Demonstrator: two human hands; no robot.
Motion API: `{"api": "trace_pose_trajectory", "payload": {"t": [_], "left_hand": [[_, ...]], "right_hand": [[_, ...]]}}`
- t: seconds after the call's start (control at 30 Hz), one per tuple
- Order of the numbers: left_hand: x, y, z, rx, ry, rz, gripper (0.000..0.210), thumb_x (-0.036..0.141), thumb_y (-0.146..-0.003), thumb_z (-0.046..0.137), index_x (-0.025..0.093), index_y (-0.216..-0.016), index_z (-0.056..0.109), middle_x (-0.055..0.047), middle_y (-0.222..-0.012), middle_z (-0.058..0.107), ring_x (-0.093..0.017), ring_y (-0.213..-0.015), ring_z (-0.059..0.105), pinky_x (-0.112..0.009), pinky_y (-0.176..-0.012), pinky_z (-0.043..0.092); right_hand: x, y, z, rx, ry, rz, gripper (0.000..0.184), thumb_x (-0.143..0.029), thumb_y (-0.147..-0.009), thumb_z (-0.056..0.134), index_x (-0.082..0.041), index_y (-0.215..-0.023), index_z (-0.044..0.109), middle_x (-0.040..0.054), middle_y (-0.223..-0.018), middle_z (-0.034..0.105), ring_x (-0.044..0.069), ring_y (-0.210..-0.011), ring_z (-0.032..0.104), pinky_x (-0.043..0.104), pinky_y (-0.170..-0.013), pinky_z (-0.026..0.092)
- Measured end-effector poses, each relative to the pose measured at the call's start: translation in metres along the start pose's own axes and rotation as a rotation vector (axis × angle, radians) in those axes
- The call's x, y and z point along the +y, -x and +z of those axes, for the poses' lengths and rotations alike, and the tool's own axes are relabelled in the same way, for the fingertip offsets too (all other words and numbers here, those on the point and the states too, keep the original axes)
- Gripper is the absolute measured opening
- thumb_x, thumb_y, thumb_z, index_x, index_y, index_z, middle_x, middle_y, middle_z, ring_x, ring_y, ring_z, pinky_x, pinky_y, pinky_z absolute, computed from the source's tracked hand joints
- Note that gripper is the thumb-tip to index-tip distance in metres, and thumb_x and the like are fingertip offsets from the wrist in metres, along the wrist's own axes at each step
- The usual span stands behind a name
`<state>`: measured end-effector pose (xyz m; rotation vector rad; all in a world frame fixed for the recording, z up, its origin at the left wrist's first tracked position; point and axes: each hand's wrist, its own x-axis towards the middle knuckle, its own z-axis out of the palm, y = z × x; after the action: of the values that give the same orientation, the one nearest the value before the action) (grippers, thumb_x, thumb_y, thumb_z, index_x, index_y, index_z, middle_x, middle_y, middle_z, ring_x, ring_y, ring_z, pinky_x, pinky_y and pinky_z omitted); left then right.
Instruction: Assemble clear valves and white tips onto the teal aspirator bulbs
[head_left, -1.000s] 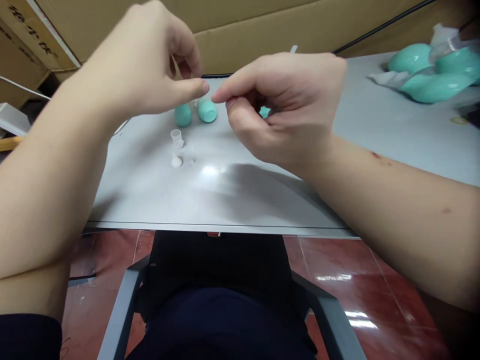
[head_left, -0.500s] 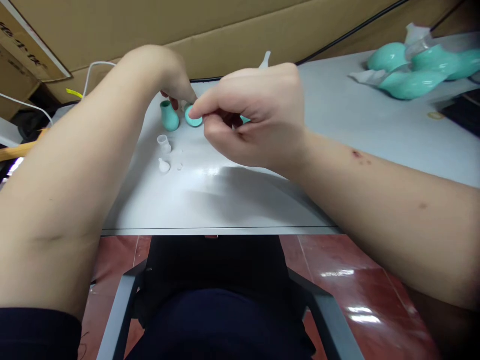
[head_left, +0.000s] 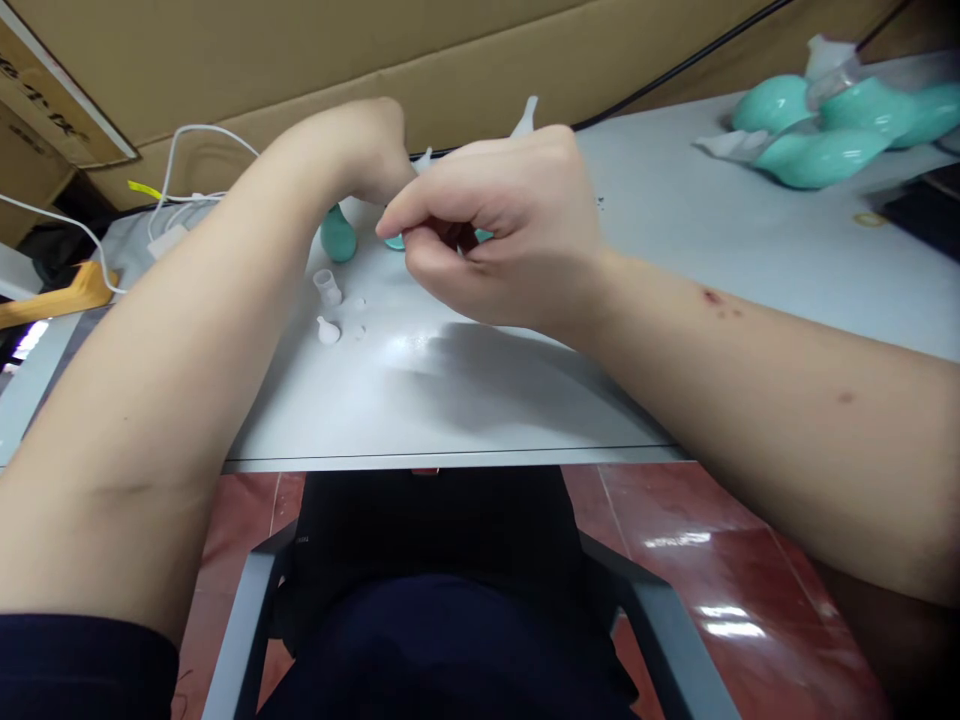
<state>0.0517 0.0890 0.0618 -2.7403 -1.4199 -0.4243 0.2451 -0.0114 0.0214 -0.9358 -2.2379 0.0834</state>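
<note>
Your right hand [head_left: 504, 228] is raised over the table [head_left: 465, 430], its fingers curled in and the thumb bent close under the forefinger. A patch of teal [head_left: 484, 236] shows through the curl, and a white tip [head_left: 526, 120] rises just behind the knuckles; you cannot tell from here whether the fingers clasp either. Your left hand [head_left: 375, 155] reaches farther back, bent down at the wrist, with its fingers hidden, so their state cannot be told. Just below it a teal bulb [head_left: 340, 238] stands on the table, partly covered by your forearm. Another teal piece [head_left: 394, 242] peeks out beside your right fingertips. Nearer you are a clear cup [head_left: 328, 287] and a small white bulb [head_left: 328, 331]. More teal bulbs with whitish ends [head_left: 825, 155] lie grouped at the far right.
</note>
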Motion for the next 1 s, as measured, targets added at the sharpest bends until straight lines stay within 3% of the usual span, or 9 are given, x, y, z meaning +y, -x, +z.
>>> {"api": "trace_pose_trajectory", "payload": {"t": [0.1,0.17,0.23,0.43,0.53,0.67,0.77,0.9,1.0], "left_hand": [[0.023,0.010,-0.018,-0.017,-0.028,-0.152,0.060,0.015,-0.087,0.096,0.027,-0.061,0.043,0.004,-0.066,0.028,-0.015,-0.080,0.037,-0.045,-0.086,0.047],[0.033,0.021,-0.030,0.014,0.023,-0.097,0.032,0.015,-0.098,0.087,0.021,-0.078,0.063,0.002,-0.080,0.046,-0.012,-0.084,0.039,-0.041,-0.087,0.045],[0.037,0.035,-0.036,0.142,0.112,-0.018,0.009,0.012,-0.105,0.080,0.014,-0.108,0.087,-0.006,-0.101,0.072,-0.021,-0.099,0.065,-0.042,-0.095,0.051],[0.041,0.066,-0.021,0.172,0.221,0.122,0.053,0.069,-0.121,0.079,0.031,-0.157,0.087,-0.007,-0.135,0.092,-0.047,-0.159,0.069,-0.060,-0.127,0.059],[0.047,0.079,-0.011,0.166,0.214,0.126,0.059,0.074,-0.120,0.077,0.033,-0.162,0.085,-0.008,-0.136,0.093,-0.048,-0.162,0.070,-0.061,-0.127,0.060],[0.040,0.095,-0.005,0.166,0.179,0.107,0.050,0.070,-0.117,0.081,0.037,-0.154,0.088,-0.007,-0.126,0.094,-0.045,-0.151,0.078,-0.057,-0.117,0.064],[0.025,0.104,-0.002,0.270,0.181,0.103,0.030,0.056,-0.117,0.078,0.034,-0.132,0.092,-0.005,-0.116,0.094,-0.038,-0.127,0.087,-0.053,-0.107,0.065],[0.015,0.109,0.003,0.459,0.290,0.143,0.021,0.043,-0.108,0.077,0.028,-0.099,0.089,-0.005,-0.100,0.092,-0.028,-0.089,0.083,-0.047,-0.086,0.058],[0.016,0.109,0.002,0.382,0.323,0.168,0.020,0.036,-0.110,0.075,0.029,-0.104,0.093,-0.003,-0.105,0.096,-0.029,-0.095,0.087,-0.046,-0.091,0.062]], "right_hand": [[-0.004,0.001,-0.003,0.082,-0.024,0.040,0.027,-0.020,-0.110,0.069,-0.030,-0.118,0.093,0.0034,-0.101,0.088,0.021,-0.088,0.075,0.039,-0.094,0.063],[-0.004,0.002,-0.005,0.127,-0.069,0.061,0.029,-0.018,-0.108,0.071,-0.030,-0.121,0.094,0.0033,-0.098,0.083,0.022,-0.091,0.075,0.037,-0.095,0.064],[0.000,0.003,-0.006,0.194,-0.124,0.072,0.030,-0.022,-0.110,0.069,-0.031,-0.124,0.094,0.0037,-0.098,0.078,0.023,-0.093,0.076,0.036,-0.099,0.068],[0.006,-0.009,-0.004,0.604,-0.294,0.252,0.020,-0.045,-0.109,0.079,-0.031,-0.124,0.077,0.0058,-0.136,0.075,0.026,-0.116,0.086,0.033,-0.087,0.067],[0.001,-0.013,-0.005,0.549,-0.388,0.353,0.014,-0.043,-0.116,0.075,-0.034,-0.123,0.068,0.0024,-0.139,0.074,0.016,-0.091,0.076,0.031,-0.074,0.061],[0.004,-0.011,0.000,0.268,-0.521,0.260,0.027,-0.041,-0.120,0.073,-0.032,-0.102,0.056,-0.0008,-0.092,0.060,0.013,-0.066,0.052,0.035,-0.058,0.046],[0.009,-0.010,0.007,0.074,-0.594,0.184,0.032,-0.046,-0.118,0.079,-0.031,-0.102,0.056,-0.0022,-0.085,0.062,0.013,-0.067,0.059,0.036,-0.060,0.050],[0.010,-0.009,0.011,0.112,-0.653,0.153,0.059,-0.074,-0.115,0.087,-0.031,-0.102,0.049,-0.0030,-0.084,0.066,0.013,-0.071,0.063,0.036,-0.063,0.052],[0.010,-0.008,0.012,0.121,-0.701,0.159,0.061,-0.076,-0.114,0.088,-0.032,-0.101,0.048,-0.0050,-0.083,0.070,0.011,-0.066,0.064,0.034,-0.060,0.052]]}}
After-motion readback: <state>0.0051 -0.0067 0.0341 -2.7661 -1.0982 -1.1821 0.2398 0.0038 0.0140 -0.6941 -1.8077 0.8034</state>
